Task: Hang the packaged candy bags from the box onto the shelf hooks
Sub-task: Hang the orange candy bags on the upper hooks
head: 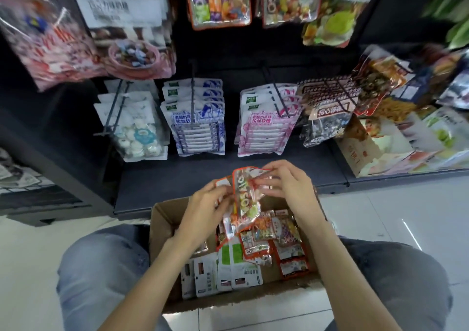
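Both hands hold a small bunch of orange-edged clear candy bags (245,196) above the cardboard box (162,219). My left hand (203,211) grips the bunch from its left side. My right hand (286,186) pinches the top edge of the front bag from the right. More bags (264,254) lie flat in the box, orange-edged ones at the right and white ones at the left. Shelf hooks stick out ahead: one (193,94) carries blue and white bags, another (274,94) carries pink and white bags. Matching orange-edged bags (219,0) hang higher up.
The box stands on the pale tiled floor between my knees (101,267), close to the dark base shelf (228,178). White marshmallow bags (137,127) hang at the left, dark plum bags (327,112) at the right. A carton of packets (360,153) sits low right.
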